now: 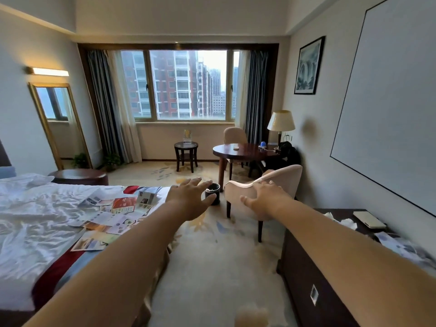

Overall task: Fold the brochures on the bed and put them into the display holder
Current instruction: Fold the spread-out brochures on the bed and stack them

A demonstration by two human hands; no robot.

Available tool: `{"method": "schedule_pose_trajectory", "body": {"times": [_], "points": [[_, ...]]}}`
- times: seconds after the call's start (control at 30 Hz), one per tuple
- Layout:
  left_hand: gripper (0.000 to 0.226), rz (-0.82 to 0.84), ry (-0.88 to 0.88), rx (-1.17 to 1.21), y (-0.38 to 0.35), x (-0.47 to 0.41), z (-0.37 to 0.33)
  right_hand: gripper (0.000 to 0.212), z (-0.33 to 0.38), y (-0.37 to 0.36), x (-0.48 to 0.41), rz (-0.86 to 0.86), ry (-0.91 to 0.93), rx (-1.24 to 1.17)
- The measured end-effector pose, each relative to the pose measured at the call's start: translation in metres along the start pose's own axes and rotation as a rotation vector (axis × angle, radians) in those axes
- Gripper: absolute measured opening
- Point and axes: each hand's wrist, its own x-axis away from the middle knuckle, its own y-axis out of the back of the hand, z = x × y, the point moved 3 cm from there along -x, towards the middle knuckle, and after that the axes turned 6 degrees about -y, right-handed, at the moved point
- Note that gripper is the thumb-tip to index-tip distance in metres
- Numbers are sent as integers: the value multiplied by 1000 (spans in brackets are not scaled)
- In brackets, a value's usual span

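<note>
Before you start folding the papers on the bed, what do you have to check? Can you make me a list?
1. Left hand free: ok, open and holding nothing.
2. Right hand free: ok, open and holding nothing.
3. Brochures easy to reach: ok, scattered on the bed near its edge.
4. Brochures folded: not ok, most lie spread flat.
5. Display holder found: ok, it stands on the small round table under the window.
6. Room left in the holder: cannot tell, too small to see.

head view | worn, faces forward across room toward window (180,84) | wide-angle
</note>
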Motion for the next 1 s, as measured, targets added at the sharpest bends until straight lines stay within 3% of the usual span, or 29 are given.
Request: {"method": "schedule_pose_trajectory", "body": {"times": [0.27,0.4,0.7,1.0], "points": [[64,6,92,58,-39,-186,10,67,-43,-11,-190,37,76,97],[65,24,65,16,-66,-264,21,80,-57,-20,-278,54,48,85],[64,91,98,28,-123,-464,95,81,-63,-43,-497,56,30,83],[63,35,38,42,-132,-679,155,81,-56,-30,-702,71,37,27]]}}
